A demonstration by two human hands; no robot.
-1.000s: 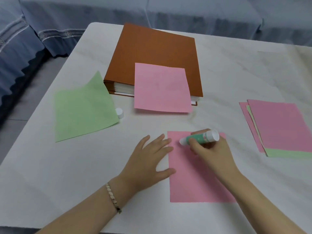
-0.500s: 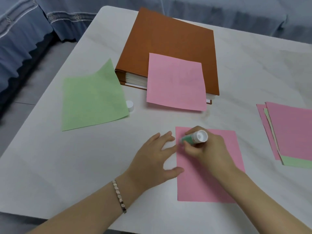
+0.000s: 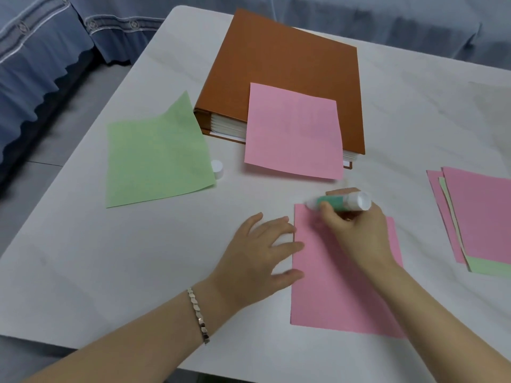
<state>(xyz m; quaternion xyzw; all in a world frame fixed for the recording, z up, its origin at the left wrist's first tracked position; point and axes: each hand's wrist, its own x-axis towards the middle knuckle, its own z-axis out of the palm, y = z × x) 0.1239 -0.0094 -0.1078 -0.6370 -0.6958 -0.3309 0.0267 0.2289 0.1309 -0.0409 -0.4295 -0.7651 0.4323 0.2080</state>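
Head view: right hand point(image 3: 356, 233) grips glue stick point(image 3: 338, 202), tip at far-left corner of pink sheet point(image 3: 331, 294) lying near on table point(image 3: 138, 258). Left hand point(image 3: 254, 261) flat, fingers spread, pressing sheet's left edge. White cap point(image 3: 217, 168) beside green paper point(image 3: 154, 158), far left. Brown binder point(image 3: 284, 70) beyond; paper stack point(image 3: 481, 214) right.

The left grip point(image 3: 257, 258) lies palm down on the white marbled desk point(image 3: 110, 272) near its front edge. Its fingers are spread and straight, and the fingertips point(image 3: 296, 246) touch the left edge of a pink rectangular paper sheet point(image 3: 331, 294). Its bare forearm crosses the desk's front edge. The right grip point(image 3: 356, 233) is curled round a green-and-white plastic glue stick point(image 3: 340, 203), thumb against the near side, knuckles over the sheet's far end. Its bare forearm comes in from the front right corner.
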